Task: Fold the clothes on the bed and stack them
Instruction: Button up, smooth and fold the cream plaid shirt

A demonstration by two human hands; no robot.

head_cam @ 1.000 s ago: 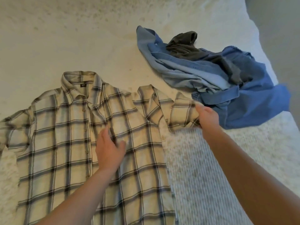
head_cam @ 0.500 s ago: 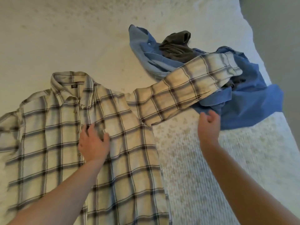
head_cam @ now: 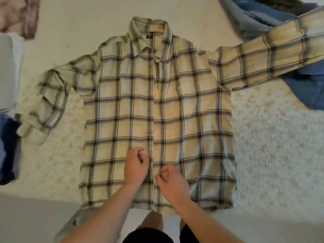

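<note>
The plaid shirt (head_cam: 157,116) lies face up and flat on the white bed (head_cam: 271,155), collar at the far end, hem at the near edge right in front of the person, so its long axis runs straight away from them. Both hands are down low on the front of it, either side of the button strip: the left hand (head_cam: 135,168) sits just left of the strip with its fingers curled in, and it looks to be pinching at the cloth there, though the blur keeps me from saying how firmly. The right hand (head_cam: 171,181) is just right of the strip, a touch nearer the hem, fingers curled too, thumb and forefinger close together as if nipping the front edge; again I cannot tell for sure that cloth is between them. The two hands are near each other but apart. Now the relation that matters: the body of the shirt stretches away from the fingers toward the collar, and the sleeves go out sideways. The right sleeve (head_cam: 271,55) runs far and right, lying over the blue clothes (head_cam: 306,90), well out from the right hand. The left sleeve (head_cam: 50,102) is bent down along the left side, nearer the left hand. My read is that the front is being squared up before any fold, and the sleeves will come in next, each to its own side's hand.
</note>
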